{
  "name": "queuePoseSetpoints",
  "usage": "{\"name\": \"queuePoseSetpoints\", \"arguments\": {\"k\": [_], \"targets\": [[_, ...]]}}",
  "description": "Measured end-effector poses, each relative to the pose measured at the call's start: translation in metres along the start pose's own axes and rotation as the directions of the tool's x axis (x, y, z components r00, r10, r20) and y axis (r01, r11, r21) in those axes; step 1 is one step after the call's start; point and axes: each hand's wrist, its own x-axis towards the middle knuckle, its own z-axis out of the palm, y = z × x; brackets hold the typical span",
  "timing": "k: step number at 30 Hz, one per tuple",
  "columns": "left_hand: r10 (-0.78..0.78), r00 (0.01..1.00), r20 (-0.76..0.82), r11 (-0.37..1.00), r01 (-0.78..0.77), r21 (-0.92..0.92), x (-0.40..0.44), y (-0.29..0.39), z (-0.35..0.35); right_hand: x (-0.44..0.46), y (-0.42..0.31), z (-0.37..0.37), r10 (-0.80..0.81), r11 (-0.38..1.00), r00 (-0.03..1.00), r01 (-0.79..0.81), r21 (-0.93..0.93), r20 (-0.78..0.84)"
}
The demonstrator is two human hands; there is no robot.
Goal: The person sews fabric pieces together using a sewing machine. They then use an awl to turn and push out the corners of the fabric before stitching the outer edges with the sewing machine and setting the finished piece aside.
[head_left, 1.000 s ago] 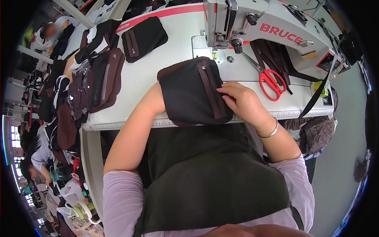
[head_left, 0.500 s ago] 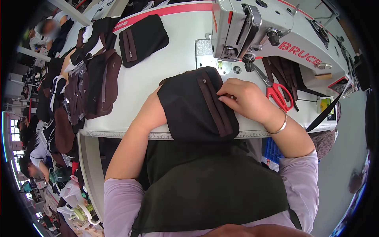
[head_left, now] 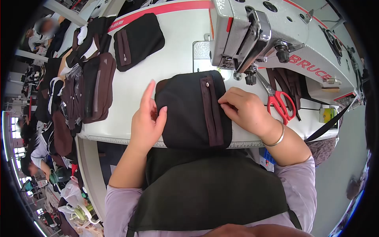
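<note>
A black fabric pouch piece (head_left: 182,112) with rounded corners lies flat at the table's front edge. Down its right side runs a brown zipper strip (head_left: 213,114), its small metal pull near the top. My right hand (head_left: 249,110) pinches the piece's right edge between thumb and fingers. At the opposite edge is my left hand (head_left: 144,123), its index finger stretched up and its thumb apart, touching or nearly touching the cloth. A bit of brown fabric (head_left: 160,84) shows beneath the upper left corner.
A white sewing machine (head_left: 272,35) stands just beyond the piece. Red-handled scissors (head_left: 281,106) and brown strips (head_left: 290,85) lie right of it. A similar pouch piece (head_left: 142,41) rests at the back left, beside stacked black and brown pieces (head_left: 103,87). Other people sit far left.
My left hand has come out from under the piece to its left side, fingers spread. The piece now lies flatter and straighter, slightly nearer me. My right hand still pinches its right edge.
</note>
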Motion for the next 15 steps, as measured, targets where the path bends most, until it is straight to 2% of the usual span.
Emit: {"name": "queuePoseSetpoints", "arguments": {"k": [2,3,5,12,15], "targets": [[0.141,0.990,0.027,0.957,-0.143,0.251,0.0046,0.0007,-0.0001,0.0000,-0.0008,0.0005,0.010,1.000,1.000,-0.010,-0.010,-0.013],[0.142,0.989,0.029,0.957,-0.145,0.250,0.0048,0.0000,-0.0011,-0.0001,-0.0008,0.0008,0.022,1.000,0.999,-0.022,-0.017,-0.025],[0.184,0.975,0.121,0.905,-0.217,0.367,0.0034,-0.0019,-0.0035,-0.0001,0.0004,0.0020,0.025,0.999,0.999,-0.026,-0.027,-0.033],[0.173,0.980,0.093,0.911,-0.195,0.363,-0.0008,0.0020,-0.0011,0.0015,-0.0020,0.0025,0.054,0.990,0.998,-0.056,-0.130,-0.018],[0.164,0.984,0.071,0.912,-0.179,0.368,0.0002,0.0021,-0.0019,0.0017,-0.0006,0.0037,0.053,0.992,0.998,-0.056,-0.114,-0.022]]}}
